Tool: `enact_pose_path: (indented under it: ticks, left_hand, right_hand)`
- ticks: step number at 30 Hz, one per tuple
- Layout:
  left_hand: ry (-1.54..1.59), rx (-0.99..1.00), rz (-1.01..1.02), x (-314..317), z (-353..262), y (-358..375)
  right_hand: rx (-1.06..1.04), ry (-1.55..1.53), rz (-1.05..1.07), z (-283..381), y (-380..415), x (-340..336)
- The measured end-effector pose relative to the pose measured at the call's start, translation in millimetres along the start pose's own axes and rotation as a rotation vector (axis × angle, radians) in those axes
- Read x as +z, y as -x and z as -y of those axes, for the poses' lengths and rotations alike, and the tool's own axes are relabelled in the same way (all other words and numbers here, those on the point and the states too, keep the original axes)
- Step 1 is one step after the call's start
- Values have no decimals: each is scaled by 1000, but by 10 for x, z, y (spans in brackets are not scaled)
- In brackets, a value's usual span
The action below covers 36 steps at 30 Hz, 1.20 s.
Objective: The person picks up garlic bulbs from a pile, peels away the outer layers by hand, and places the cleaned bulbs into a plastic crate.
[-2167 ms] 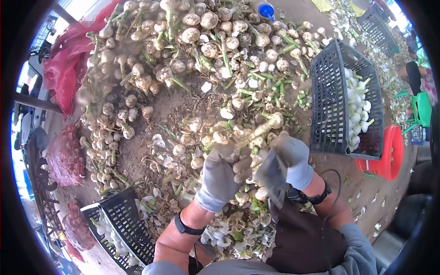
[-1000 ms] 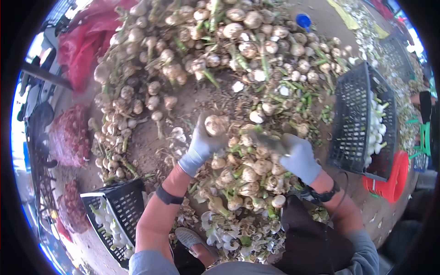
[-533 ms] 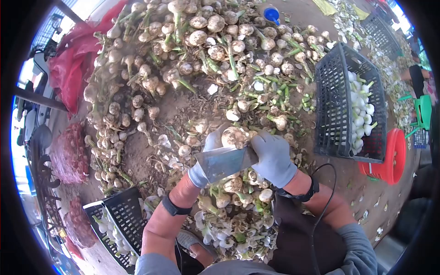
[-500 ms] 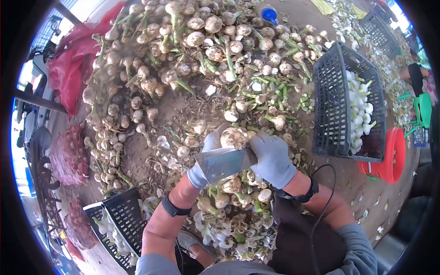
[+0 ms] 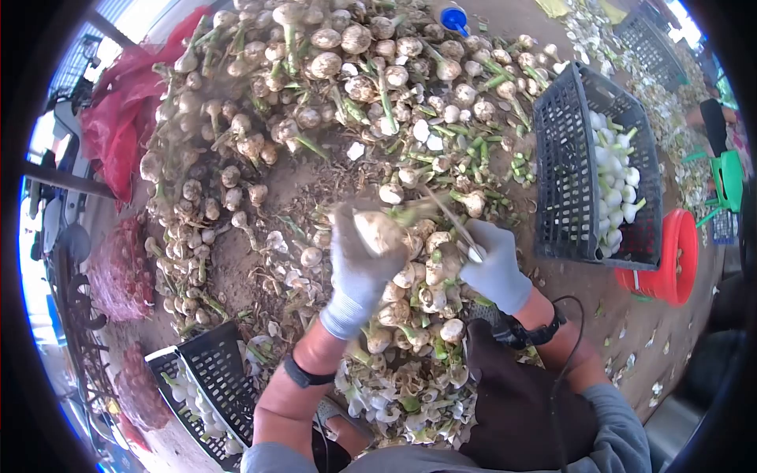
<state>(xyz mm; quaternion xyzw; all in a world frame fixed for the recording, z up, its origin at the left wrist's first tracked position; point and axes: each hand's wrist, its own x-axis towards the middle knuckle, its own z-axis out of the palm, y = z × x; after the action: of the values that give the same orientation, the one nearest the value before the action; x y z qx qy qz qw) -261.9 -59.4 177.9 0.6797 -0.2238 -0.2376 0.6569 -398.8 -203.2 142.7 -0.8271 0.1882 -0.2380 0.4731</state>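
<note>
My left hand (image 5: 355,264), in a grey work glove, is wrapped round a large pale garlic bulb (image 5: 378,232) whose green stem points to the right and is smeared by motion. Gripped in my gloved right hand (image 5: 497,264) is a broad-bladed knife (image 5: 451,214), now turned nearly edge-on, its tip up and to the left beside the stem. Below both hands lies a small heap of garlic bulbs (image 5: 432,298), and nearer my body there is a pile of stripped white skins (image 5: 410,402).
A big heap of unpeeled garlic (image 5: 323,67) covers the ground ahead. At right stand a black crate (image 5: 561,169) of cleaned white bulbs, a red bucket (image 5: 682,260) and a green stool (image 5: 729,181). Another black crate (image 5: 213,359) sits at lower left. A cable hangs by my right arm.
My hands have moved apart; the knife has swung from flat across the front of the bulb to edge-on at its right. The left hand with the bulb has shifted left and now shows in front.
</note>
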Motion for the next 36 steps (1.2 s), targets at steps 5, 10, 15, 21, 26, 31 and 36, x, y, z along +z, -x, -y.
enact_pose_path:
  ticks: [5, 10, 15, 21, 26, 31, 36]
  left_hand:
    - [234, 233, 515, -73, -81, 76]
    - [-673, -234, -345, -1439, 1162, -620]
    - [-1137, -886, -711, -2714, 1526, -1177]
    - [-393, -137, -383, -2224, 1669, -1004]
    - [-28, -103, 22, -1089, 1101, -620]
    - [-427, 65, 289, -467, 674, -391]
    - [-73, 8, 274, -100, 338, -203]
  right_hand:
    - [370, -224, -16, -960, 252, 145]
    - [509, -185, -22, -746, 104, 41]
    - [434, 9, 41, -786, -14, 94]
    - [527, -22, 54, -444, -141, 252]
    - [10, 211, 204, -246, -242, 385]
    - [-245, 489, 181, 104, -248, 457]
    - [-343, 547, 104, 102, -210, 383]
